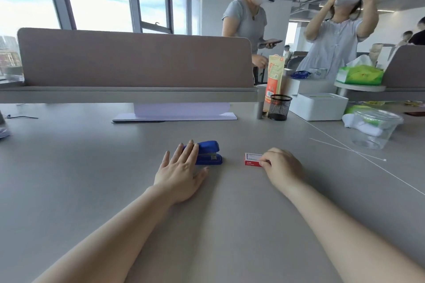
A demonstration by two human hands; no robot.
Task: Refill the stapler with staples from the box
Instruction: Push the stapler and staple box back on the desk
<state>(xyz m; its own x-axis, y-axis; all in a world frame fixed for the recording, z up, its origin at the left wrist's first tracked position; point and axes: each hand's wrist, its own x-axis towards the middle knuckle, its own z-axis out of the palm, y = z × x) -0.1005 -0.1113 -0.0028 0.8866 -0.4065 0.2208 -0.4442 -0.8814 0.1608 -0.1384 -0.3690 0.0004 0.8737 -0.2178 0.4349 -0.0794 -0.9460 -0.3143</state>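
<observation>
Head view: a blue stapler lies on the grey worktop, partly covered by the left hand, its grip spread wide. The red staple box, just right, is pinched at one end by the right hand. If tipped open, staples could be scattered.

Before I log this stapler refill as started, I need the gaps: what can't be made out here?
Head view:
- Blue stapler: its left end is hidden under the left hand.
- Red staple box: its right end is covered by the right hand; its print is too small to read, contents unseen.
</observation>
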